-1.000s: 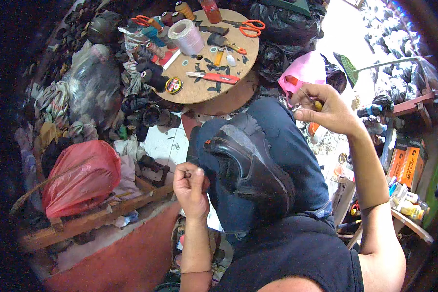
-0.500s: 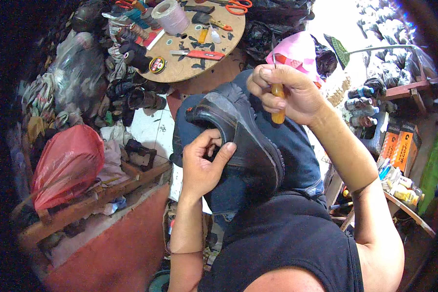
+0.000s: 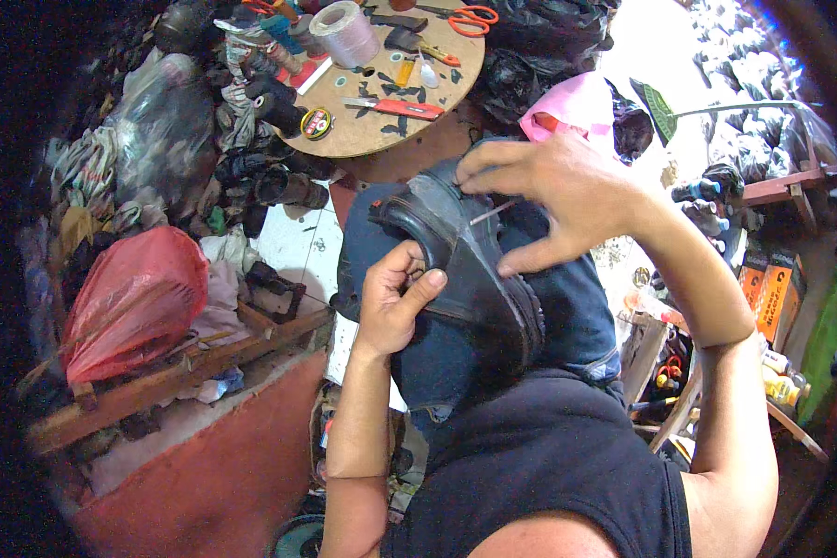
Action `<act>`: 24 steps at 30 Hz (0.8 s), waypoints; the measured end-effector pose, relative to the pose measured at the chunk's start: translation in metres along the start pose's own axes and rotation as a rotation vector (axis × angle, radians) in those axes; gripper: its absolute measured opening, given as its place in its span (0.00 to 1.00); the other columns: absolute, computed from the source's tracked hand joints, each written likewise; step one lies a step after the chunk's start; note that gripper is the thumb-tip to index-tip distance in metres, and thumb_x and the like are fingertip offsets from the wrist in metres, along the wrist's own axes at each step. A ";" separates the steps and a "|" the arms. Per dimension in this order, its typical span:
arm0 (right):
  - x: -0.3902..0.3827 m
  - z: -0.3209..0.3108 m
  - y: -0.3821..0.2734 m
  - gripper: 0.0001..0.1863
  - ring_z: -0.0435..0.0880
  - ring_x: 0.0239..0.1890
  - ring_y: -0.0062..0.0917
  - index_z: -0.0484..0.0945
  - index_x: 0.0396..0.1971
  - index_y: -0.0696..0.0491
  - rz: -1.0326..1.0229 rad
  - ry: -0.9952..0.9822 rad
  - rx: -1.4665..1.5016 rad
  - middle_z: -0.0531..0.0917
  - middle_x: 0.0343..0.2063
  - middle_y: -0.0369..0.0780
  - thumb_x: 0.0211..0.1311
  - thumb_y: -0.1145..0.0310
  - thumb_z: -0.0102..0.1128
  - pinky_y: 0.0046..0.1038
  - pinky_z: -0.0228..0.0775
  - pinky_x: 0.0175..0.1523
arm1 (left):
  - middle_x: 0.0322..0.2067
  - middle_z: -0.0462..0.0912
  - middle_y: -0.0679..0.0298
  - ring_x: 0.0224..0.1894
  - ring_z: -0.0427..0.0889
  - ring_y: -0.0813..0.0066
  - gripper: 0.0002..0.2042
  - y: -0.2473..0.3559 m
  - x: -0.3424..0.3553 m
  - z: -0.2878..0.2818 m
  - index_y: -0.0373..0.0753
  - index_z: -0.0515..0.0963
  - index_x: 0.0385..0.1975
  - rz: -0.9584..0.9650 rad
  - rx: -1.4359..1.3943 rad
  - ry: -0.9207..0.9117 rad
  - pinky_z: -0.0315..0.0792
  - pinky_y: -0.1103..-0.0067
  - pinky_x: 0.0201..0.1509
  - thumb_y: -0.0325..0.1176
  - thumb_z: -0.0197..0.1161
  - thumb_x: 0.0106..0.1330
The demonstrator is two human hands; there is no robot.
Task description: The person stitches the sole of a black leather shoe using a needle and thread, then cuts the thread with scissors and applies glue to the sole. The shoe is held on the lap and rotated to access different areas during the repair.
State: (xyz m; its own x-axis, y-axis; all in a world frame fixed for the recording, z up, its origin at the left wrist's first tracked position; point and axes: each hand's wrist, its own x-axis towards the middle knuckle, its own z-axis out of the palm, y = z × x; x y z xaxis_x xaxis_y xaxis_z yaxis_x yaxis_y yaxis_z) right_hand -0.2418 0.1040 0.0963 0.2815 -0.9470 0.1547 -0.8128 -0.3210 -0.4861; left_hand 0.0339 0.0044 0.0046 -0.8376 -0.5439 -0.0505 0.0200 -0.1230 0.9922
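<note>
A black shoe lies on its side across my lap, over my jeans. My left hand is closed on the rim of its opening, fingers curled inside and the thumb outside. Above the sole edge is my right hand, its thumb and fingers spread wide over the shoe's side. Under that hand the thin metal shaft of an awl shows, its tip at the shoe's surface near the seam. The awl's handle is hidden behind the palm.
Ahead stands a round wooden table with a thread spool, a red cutter knife, orange-handled scissors and black scraps. A red plastic bag sits left on a wooden bench. Orange boxes stand right.
My right hand has come down from its raised position and turned over the shoe, bringing the awl's point to its side. The left hand keeps its hold; the shoe has barely shifted.
</note>
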 end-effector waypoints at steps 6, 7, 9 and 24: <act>-0.044 0.016 0.013 0.51 0.84 0.55 0.38 0.73 0.66 0.60 0.128 0.260 -0.082 0.71 0.66 0.45 0.47 0.41 0.77 0.37 0.79 0.53 | 0.28 0.71 0.77 0.30 0.63 0.89 0.08 0.000 -0.001 0.000 0.38 0.78 0.34 -0.012 0.019 0.012 0.58 0.84 0.34 0.32 0.71 0.70; -0.056 0.015 0.029 0.44 0.84 0.51 0.35 0.74 0.65 0.60 0.179 0.388 0.014 0.74 0.63 0.44 0.53 0.47 0.73 0.34 0.78 0.51 | 0.28 0.72 0.76 0.30 0.63 0.88 0.08 0.002 -0.001 0.000 0.37 0.78 0.34 -0.002 0.075 0.017 0.58 0.84 0.34 0.32 0.71 0.69; -0.080 0.006 0.068 0.31 0.85 0.43 0.27 0.78 0.63 0.60 0.505 0.764 0.287 0.79 0.58 0.42 0.64 0.57 0.66 0.28 0.78 0.47 | 0.28 0.73 0.74 0.30 0.63 0.87 0.08 0.006 -0.003 0.001 0.37 0.79 0.35 0.034 0.202 0.052 0.59 0.83 0.33 0.32 0.71 0.69; -0.033 0.057 0.000 0.34 0.66 0.25 0.09 0.77 0.63 0.57 0.624 0.245 0.759 0.70 0.20 0.26 0.58 0.64 0.81 0.20 0.57 0.31 | 0.29 0.83 0.63 0.23 0.71 0.81 0.07 0.032 0.008 0.005 0.33 0.84 0.38 0.129 0.622 0.340 0.65 0.80 0.28 0.30 0.70 0.68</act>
State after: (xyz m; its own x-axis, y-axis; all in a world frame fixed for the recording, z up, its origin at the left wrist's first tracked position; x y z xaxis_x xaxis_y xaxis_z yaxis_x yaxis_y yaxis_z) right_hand -0.2218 0.1360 0.0418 -0.2650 -0.9467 -0.1832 -0.2158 0.2434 -0.9456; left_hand 0.0251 0.0008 0.0364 -0.6312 -0.7630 0.1398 -0.2920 0.4007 0.8684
